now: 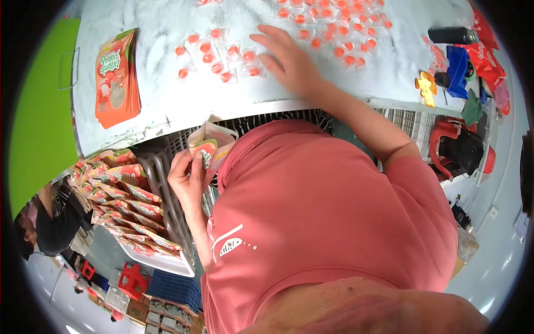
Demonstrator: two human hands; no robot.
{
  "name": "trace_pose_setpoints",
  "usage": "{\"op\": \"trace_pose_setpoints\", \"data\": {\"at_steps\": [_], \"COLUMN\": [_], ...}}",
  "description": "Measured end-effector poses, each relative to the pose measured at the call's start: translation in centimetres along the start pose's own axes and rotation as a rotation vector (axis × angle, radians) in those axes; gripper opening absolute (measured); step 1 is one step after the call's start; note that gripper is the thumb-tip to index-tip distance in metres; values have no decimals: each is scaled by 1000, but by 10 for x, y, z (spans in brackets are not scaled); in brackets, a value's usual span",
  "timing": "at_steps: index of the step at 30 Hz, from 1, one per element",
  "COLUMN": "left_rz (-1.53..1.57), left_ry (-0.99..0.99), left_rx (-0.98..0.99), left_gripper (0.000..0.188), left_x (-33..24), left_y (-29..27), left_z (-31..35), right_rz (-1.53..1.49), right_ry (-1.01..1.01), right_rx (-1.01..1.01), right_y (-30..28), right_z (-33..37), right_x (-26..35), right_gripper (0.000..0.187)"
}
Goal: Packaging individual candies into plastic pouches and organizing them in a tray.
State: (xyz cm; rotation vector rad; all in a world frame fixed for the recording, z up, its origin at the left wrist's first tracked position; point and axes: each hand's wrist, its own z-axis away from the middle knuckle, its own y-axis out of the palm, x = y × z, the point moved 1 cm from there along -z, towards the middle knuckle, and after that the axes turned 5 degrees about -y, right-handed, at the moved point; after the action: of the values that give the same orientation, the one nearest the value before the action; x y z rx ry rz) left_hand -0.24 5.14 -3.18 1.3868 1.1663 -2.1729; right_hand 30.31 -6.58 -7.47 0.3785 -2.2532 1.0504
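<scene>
My left hand (187, 175) grips a red candy pouch (204, 154) just below the table's front edge, thumb on its printed front. The pouch's mouth gapes open, showing a pale lining. My right hand (289, 64) reaches over the white table (161, 16) with fingers spread, and nothing shows in it. Left of its fingertips lies a loose group of small clear-wrapped red candies (216, 68). Many more wrapped candies (349, 46) are scattered beyond and to the right of that hand. A stack of flat red pouches (117, 78) lies on the table's left part.
Filled pouches (128, 195) stand in rows in a white crate (183, 268) at my left. A green panel (41, 111) borders the table. A black bottle (452, 35), a blue tool (458, 72) and a yellow item (426, 88) lie at the right. Another person (55, 217) is at far left.
</scene>
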Motion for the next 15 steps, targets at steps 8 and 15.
{"op": "trace_pose_setpoints", "data": {"at_steps": [8, 15], "left_rz": [27, -36], "left_ry": [-11, -11], "left_rx": [38, 47], "left_gripper": [14, 12], "left_x": [-7, -8], "left_y": [8, 2], "left_z": [5, 12], "right_rz": [299, 57], "right_ry": [-21, -215], "right_rx": [33, -13], "right_y": [69, 68], "right_z": [-30, -45], "right_x": [16, 29], "right_gripper": [60, 44]}}
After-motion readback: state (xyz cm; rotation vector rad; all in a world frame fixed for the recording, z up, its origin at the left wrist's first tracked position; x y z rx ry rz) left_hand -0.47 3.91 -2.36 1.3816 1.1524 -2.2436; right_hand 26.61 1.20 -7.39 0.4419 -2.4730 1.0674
